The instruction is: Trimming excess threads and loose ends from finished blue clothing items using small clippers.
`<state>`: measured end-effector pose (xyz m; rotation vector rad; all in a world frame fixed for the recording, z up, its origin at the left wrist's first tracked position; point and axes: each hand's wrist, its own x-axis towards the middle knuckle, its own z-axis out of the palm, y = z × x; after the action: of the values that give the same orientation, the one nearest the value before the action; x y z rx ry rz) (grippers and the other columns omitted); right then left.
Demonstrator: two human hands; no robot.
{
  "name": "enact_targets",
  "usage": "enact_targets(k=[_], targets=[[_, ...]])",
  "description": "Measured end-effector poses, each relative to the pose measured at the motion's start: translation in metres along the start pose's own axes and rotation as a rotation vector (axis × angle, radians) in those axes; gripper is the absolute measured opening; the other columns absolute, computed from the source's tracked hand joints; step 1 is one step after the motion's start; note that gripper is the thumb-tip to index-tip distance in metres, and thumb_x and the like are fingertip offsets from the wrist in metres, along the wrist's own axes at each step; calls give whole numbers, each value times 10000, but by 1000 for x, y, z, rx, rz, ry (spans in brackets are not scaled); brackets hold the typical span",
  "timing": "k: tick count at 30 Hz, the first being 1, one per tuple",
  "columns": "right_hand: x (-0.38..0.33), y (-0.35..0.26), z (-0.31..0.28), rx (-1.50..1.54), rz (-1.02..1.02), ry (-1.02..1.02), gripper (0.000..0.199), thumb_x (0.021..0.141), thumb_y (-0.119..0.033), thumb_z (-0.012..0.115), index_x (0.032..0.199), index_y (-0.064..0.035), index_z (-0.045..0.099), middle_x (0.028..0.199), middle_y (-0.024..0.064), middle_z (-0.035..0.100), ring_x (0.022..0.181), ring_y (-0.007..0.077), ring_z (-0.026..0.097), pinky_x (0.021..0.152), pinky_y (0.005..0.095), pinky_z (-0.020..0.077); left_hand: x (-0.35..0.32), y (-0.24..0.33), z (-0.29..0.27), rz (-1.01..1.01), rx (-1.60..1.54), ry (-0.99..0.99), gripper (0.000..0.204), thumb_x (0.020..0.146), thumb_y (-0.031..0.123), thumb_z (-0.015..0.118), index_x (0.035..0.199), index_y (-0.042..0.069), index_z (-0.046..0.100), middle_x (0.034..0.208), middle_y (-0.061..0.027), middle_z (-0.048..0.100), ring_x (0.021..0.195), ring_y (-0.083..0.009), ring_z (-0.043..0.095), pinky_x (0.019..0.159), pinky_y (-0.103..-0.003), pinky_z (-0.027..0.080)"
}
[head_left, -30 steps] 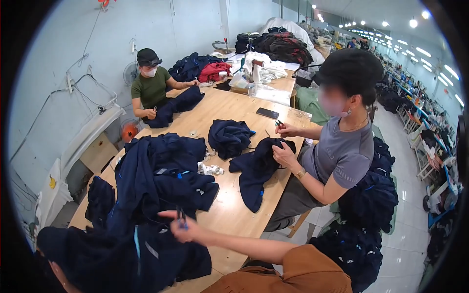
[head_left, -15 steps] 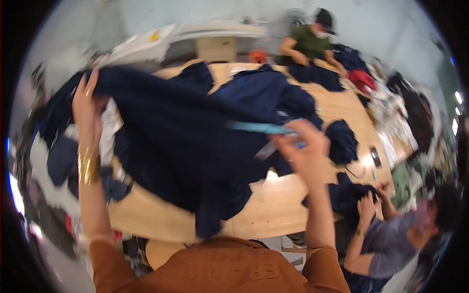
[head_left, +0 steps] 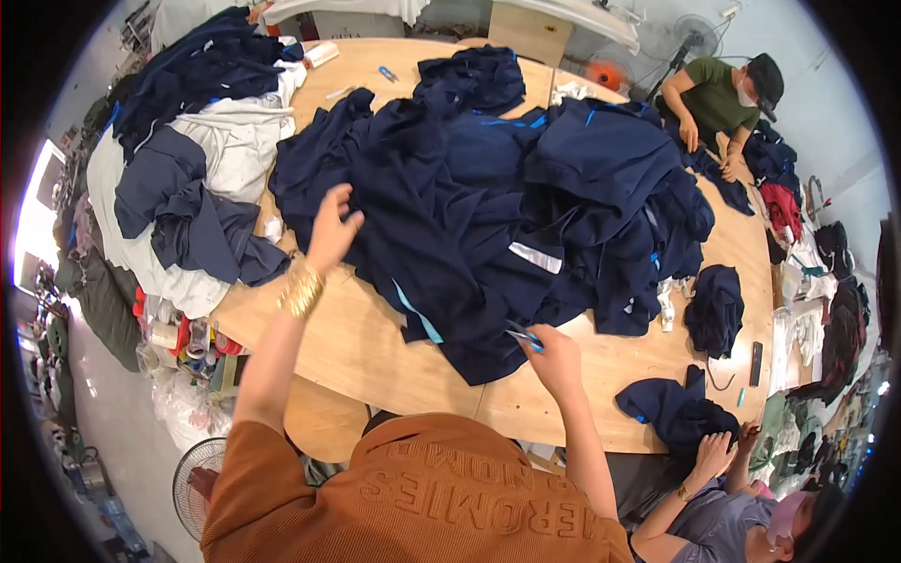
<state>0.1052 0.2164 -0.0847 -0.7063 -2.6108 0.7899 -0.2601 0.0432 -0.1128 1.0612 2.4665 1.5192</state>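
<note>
Navy, crumpled soft fabric garments [head_left: 488, 216] are lying heaped on the pale wooden table [head_left: 347, 338]; the left hand [head_left: 330, 230] is hovering open-fingered, the right hand [head_left: 554, 357] is pinching blue-handled snips [head_left: 526, 336].

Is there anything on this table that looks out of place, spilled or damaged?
Nothing looks damaged or spilled. The dark blue clothes lie in a loose heap over the wooden table. The right hand holds a small blue tool at the heap's edge; the left hand is open above it.
</note>
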Motion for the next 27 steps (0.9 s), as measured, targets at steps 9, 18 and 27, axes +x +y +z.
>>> enact_targets(k=[9, 18, 27], targets=[[-45, 36, -9, 66, 318, -87, 146, 794, -142, 573, 882, -46, 639, 805, 195, 614, 747, 368, 596, 640, 411, 477, -140, 21, 66, -341, -339, 104, 528, 833, 68, 564, 1304, 79, 327, 1228, -155, 410, 1018, -221, 503, 885, -314, 417], [-46, 1, 52, 171, 217, -141, 197, 764, -192, 588, 916, -73, 628, 846, 129, 629, 801, 317, 601, 698, 388, 484, -198, 84, 109, 277, 497, -437, 814, 617, 165, 713, 1332, 140, 326, 1379, -130, 283, 1288, -308, 242, 1019, -492, 179], [-39, -1, 32, 270, 330, -152, 236, 798, -285, 595, 892, -71, 631, 826, 132, 635, 765, 311, 607, 656, 388, 478, -145, 83, 119, 282, 278, -484, 221, 760, 58, 608, 979, 40, 598, 875, -133, 560, 782, -289, 557, 703, -350, 461]])
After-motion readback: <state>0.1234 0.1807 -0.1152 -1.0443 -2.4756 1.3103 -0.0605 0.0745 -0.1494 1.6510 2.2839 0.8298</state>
